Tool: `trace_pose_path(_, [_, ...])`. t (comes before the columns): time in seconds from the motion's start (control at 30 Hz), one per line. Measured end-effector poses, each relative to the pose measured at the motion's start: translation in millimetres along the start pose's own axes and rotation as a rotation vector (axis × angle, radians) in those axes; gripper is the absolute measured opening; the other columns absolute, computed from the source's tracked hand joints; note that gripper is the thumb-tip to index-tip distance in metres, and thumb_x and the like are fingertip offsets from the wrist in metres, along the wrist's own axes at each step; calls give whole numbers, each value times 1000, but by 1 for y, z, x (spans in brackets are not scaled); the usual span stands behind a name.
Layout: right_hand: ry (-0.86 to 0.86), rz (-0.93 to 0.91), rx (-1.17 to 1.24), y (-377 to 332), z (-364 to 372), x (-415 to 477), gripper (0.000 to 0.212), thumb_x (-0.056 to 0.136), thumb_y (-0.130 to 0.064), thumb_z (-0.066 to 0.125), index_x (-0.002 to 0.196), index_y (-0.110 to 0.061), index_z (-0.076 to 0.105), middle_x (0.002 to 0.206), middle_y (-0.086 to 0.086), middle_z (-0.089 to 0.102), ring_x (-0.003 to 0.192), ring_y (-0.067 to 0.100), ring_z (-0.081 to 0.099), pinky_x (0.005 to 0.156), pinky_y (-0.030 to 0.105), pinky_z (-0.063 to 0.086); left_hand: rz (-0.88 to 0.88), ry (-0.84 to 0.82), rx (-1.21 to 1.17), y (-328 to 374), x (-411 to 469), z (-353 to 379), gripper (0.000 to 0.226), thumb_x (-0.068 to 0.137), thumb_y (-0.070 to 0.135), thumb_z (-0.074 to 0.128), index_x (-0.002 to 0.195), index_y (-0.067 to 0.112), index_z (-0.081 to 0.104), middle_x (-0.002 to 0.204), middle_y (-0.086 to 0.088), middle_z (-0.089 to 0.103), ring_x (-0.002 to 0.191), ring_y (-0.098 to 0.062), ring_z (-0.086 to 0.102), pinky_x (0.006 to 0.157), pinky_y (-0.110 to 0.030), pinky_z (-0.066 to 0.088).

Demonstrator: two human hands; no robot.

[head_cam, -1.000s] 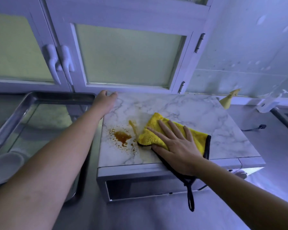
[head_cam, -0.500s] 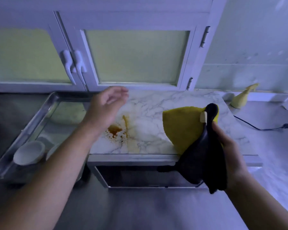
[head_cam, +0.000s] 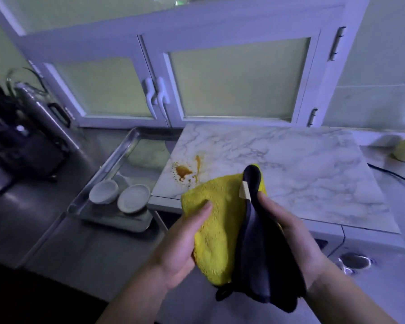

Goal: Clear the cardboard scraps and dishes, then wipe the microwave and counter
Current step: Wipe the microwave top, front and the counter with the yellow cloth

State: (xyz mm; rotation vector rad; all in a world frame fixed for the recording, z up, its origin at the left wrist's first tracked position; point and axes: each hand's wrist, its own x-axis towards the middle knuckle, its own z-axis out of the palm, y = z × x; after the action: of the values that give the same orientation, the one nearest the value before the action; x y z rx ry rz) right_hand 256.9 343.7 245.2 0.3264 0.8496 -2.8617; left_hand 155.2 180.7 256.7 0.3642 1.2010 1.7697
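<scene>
Left hand (head_cam: 180, 242) and right hand (head_cam: 288, 232) pinch the cloth (head_cam: 218, 230); best fold a clean face out before scrubbing the stain (head_cam: 182, 170).

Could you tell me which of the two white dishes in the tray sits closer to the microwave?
The right-hand dish, just beside the microwave; the left-hand dish sits farther off in the tray.
</scene>
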Motion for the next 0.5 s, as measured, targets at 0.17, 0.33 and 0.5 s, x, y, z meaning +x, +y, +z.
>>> trace_pose_path(0.17, [250,-273,-411,-13,3,4,39,82,-45,71,112,-20,64,120,16,69,100,27,71,78,41,57,138,139,-124,39,-29,-15,54,75,44,82,122,19,72,133,-8,64,121,-24,63,85,-36,58])
trace_pose_path(0.33, [388,-501,-792,-42,13,8,14,95,-23,60,106,-22,69,107,5,73,103,21,70,100,53,51,143,247,-150,72,-50,-34,45,90,45,52,117,16,74,129,-12,67,115,-29,66,78,-43,60])
trace_pose_path(0.5, [106,-275,-996,-29,43,14,65,66,-56,80,127,-43,60,123,-9,68,116,4,63,98,31,49,95,131,-15,73,-50,-31,44,93,41,59,128,15,68,137,-12,61,125,-29,60,92,-41,56])
